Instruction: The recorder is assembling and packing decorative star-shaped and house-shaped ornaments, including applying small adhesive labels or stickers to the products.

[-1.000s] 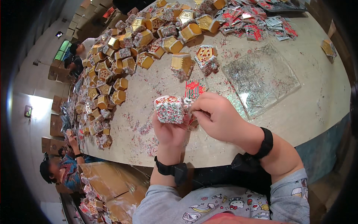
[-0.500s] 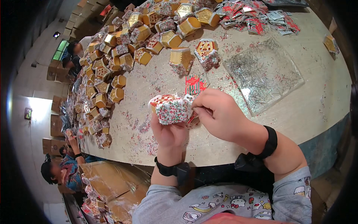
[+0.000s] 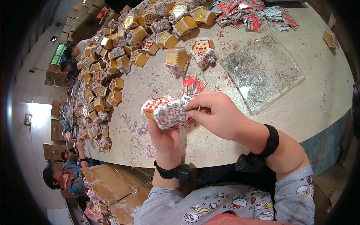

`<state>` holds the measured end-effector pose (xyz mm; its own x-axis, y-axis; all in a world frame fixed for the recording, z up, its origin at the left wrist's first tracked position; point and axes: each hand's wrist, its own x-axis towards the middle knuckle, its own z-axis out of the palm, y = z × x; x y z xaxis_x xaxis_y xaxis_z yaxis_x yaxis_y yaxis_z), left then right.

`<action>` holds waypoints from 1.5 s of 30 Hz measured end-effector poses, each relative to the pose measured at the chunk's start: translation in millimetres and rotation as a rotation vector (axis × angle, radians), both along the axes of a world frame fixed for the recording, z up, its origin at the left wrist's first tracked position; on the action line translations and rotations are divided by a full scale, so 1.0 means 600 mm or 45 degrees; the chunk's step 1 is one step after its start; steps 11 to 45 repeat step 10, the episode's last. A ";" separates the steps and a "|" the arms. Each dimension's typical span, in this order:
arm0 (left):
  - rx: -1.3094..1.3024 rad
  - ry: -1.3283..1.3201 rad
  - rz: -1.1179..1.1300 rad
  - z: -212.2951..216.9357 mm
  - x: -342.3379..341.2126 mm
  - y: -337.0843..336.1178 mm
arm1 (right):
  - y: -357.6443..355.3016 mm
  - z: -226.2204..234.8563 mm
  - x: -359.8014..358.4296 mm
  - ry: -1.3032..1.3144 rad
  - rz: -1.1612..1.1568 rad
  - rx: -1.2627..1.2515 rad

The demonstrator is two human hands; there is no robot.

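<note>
My left hand (image 3: 165, 140) is closed around a small house-shaped ornament (image 3: 168, 113), with gold and red-patterned walls and a roof crusted in white, red and green beads. It is held above the table, roof side turned to the right. My right hand (image 3: 217, 112) pinches a small card tag (image 3: 185, 99) against the beaded roof; its white corner shows above the fingertips and a bit of red below. Whether a pin is between those fingers cannot be made out. Just beyond the hands lie red, green and white striped cards (image 3: 193, 84) on the table.
A clear shallow tray (image 3: 264, 73) of loose metal pins lies at right. Two ornaments (image 3: 177, 60) stand ahead, and a large heap of them (image 3: 131, 33) runs along the far left. A card pile (image 3: 247, 13) lies at the back. Loose beads dot the table (image 3: 318, 93). People work at left.
My left hand has shifted slightly left and tilted the ornament. My right hand has moved a little left with it, still pinching the tag at the roof.
</note>
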<state>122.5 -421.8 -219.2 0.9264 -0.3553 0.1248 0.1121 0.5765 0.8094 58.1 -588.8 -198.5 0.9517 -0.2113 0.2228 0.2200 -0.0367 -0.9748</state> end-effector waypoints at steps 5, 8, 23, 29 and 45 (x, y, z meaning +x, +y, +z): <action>-0.261 0.291 -0.210 -0.017 0.019 0.014 | -0.010 0.006 0.002 0.026 0.156 0.084; -0.280 0.284 -0.322 -0.024 0.025 0.021 | -0.012 -0.001 0.003 -0.069 0.144 -0.054; -0.284 0.233 -0.433 -0.028 0.028 0.028 | -0.015 0.000 0.002 -0.132 0.191 -0.115; -0.284 0.233 -0.433 -0.028 0.028 0.028 | -0.015 0.000 0.002 -0.132 0.191 -0.115; -0.284 0.233 -0.433 -0.028 0.028 0.028 | -0.015 0.000 0.002 -0.132 0.191 -0.115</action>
